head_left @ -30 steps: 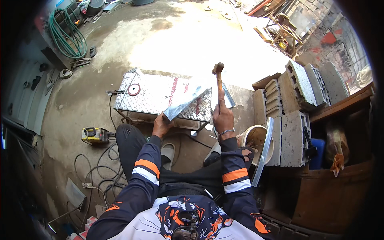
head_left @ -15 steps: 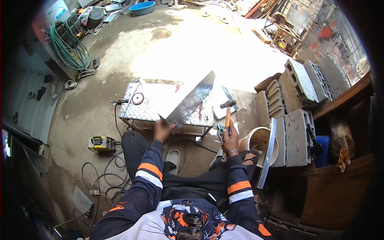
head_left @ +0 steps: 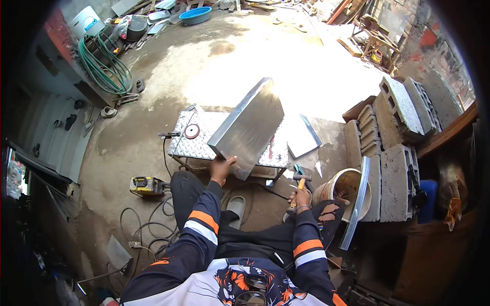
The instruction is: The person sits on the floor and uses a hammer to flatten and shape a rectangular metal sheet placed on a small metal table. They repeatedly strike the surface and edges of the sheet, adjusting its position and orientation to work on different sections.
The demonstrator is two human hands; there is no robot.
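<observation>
My left hand (head_left: 221, 170) grips the near corner of a bent sheet-metal piece (head_left: 253, 130), which has a broad shiny face and a folded edge along its left side. It is held tilted over a low table with a diamond-plate top (head_left: 192, 147). Near my right knee, my right hand (head_left: 300, 197) is wrapped around the wooden handle of a hammer (head_left: 302, 179), head up. On the left part of the tabletop lie a reddish-brown disc (head_left: 192, 131) and a dark clamp (head_left: 170, 135). Another folded metal piece (head_left: 304, 141) sits just right of the table.
A bucket (head_left: 339, 184) with a long metal strip (head_left: 356, 204) leaning on it stands by my right knee, next to stacked concrete blocks (head_left: 395, 181). At left are a yellow-black machine (head_left: 146, 185) and tangled black cables (head_left: 148, 224). Farther back are a coiled green hose (head_left: 104, 69) and a blue basin (head_left: 195, 16).
My left hand has turned the sheet-metal piece so its broad face shows. My right hand has lowered the hammer toward my knee. The whole view has shifted slightly.
</observation>
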